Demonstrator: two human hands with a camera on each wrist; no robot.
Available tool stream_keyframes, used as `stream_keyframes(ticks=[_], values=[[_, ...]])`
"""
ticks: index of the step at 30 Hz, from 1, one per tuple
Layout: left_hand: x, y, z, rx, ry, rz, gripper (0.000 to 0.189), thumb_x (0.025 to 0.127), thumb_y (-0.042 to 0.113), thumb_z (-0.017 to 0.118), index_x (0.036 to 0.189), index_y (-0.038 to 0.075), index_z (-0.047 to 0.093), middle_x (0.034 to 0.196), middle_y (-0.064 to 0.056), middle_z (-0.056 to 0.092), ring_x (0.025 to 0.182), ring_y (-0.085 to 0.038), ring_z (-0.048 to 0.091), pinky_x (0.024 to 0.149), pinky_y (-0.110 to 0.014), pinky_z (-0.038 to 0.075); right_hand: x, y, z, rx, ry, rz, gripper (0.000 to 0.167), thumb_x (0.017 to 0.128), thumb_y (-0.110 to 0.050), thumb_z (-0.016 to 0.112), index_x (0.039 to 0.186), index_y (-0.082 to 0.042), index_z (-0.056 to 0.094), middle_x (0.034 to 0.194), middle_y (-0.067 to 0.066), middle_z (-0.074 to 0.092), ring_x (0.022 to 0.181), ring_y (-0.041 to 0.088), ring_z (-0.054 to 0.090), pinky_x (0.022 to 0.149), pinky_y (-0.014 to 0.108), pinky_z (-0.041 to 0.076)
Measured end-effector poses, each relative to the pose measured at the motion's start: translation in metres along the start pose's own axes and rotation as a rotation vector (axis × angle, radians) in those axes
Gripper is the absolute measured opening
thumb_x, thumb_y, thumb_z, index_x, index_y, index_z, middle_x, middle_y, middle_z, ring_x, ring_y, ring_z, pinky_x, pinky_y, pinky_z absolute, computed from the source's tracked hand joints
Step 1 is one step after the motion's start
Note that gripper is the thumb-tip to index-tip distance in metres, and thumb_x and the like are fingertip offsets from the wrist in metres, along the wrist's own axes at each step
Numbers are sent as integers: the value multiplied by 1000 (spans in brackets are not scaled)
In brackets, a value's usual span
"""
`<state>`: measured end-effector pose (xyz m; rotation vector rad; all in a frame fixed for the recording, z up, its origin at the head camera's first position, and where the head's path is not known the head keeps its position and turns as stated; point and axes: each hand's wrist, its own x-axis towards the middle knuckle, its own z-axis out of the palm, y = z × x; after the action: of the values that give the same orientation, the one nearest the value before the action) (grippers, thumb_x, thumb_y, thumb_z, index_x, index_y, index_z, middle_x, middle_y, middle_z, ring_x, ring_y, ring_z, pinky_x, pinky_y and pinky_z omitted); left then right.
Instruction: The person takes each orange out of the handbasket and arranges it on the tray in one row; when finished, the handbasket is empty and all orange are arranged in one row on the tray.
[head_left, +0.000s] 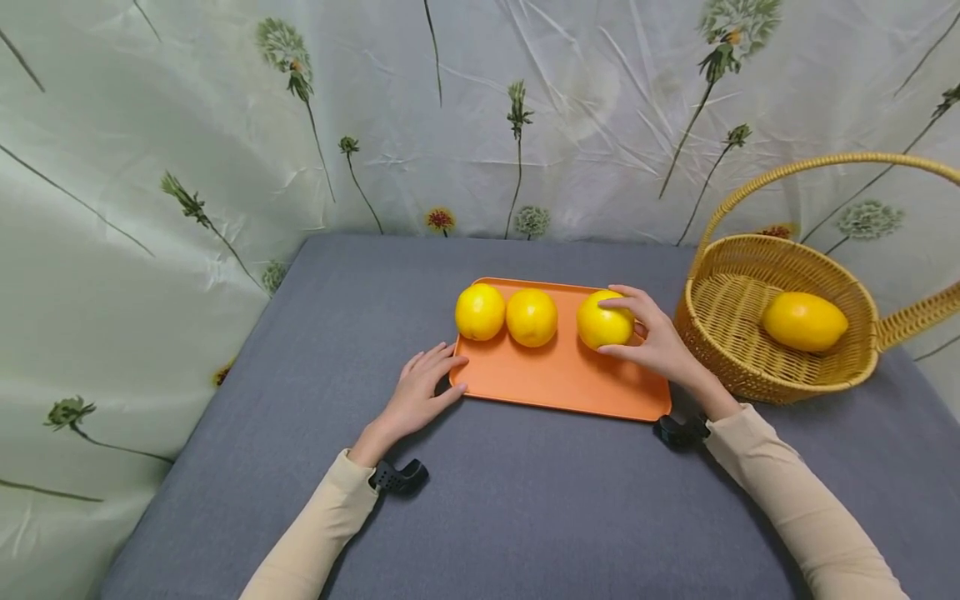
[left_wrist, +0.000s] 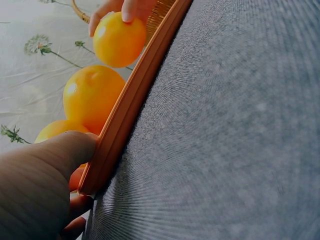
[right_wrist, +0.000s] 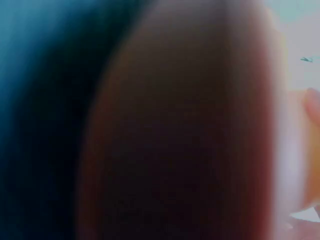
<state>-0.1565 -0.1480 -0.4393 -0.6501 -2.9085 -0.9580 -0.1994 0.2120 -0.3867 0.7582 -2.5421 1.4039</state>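
My right hand [head_left: 652,333] grips a round yellow orange [head_left: 602,320] between thumb and fingers, over the right part of the orange tray [head_left: 525,379]. Whether that fruit touches the tray I cannot tell. Two more oranges sit side by side on the tray's left part, the outer orange [head_left: 480,312] by the corner and the inner orange [head_left: 532,317] beside it. At the tray's left end, my left hand [head_left: 420,392] holds the near corner, thumb [left_wrist: 75,145] against the rim. In the right wrist view a dark blur covers most of the frame; part of the fruit [right_wrist: 312,160] shows at the right edge.
A wicker basket [head_left: 705,333] with a tall handle stands right of the tray, close to my right hand. One oval yellow fruit [head_left: 805,322] lies inside it. Grey cloth [head_left: 337,308] covers the table, and a flowered curtain [head_left: 450,125] hangs behind.
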Motion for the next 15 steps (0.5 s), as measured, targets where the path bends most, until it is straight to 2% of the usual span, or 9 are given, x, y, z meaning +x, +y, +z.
stream_keyframes(ticks=[3,6,8,12,13,15], values=[[0,0,0,3,-1,1,44,91,33,58,130,13,55,148,-10,42,142,-30,31,115,-56,16,0,12,4,-3,-1,43,59,69,2,79,123,-2,55,146,17,35,131,32,37,90,11,43],[0,1,-1,3,4,3,43,91,32,59,129,12,56,147,-10,43,141,-30,32,115,-56,16,2,19,9,4,-30,75,60,71,-4,79,125,-7,54,148,13,33,133,32,34,94,26,47],[0,2,-1,5,4,7,43,91,32,59,129,12,56,147,-10,43,141,-31,32,115,-57,17,2,21,12,20,-56,85,60,73,-6,79,126,-8,53,149,13,32,134,32,34,94,27,46],[0,3,-2,0,-3,9,43,91,33,58,129,12,56,147,-11,43,141,-31,32,115,-57,17,4,22,20,71,-83,73,57,74,-4,77,126,-5,52,148,18,30,132,36,36,91,13,42],[0,3,-2,-1,-5,9,43,92,33,58,129,12,56,147,-11,42,141,-31,32,115,-57,17,4,22,22,73,-84,71,57,75,-3,76,126,-4,51,148,19,29,131,37,36,91,14,43],[0,2,-2,-5,-6,6,43,92,33,58,129,12,56,147,-10,42,141,-31,31,115,-56,17,5,21,23,67,-88,75,58,76,-3,76,127,-4,50,150,21,24,134,40,32,97,27,46]])
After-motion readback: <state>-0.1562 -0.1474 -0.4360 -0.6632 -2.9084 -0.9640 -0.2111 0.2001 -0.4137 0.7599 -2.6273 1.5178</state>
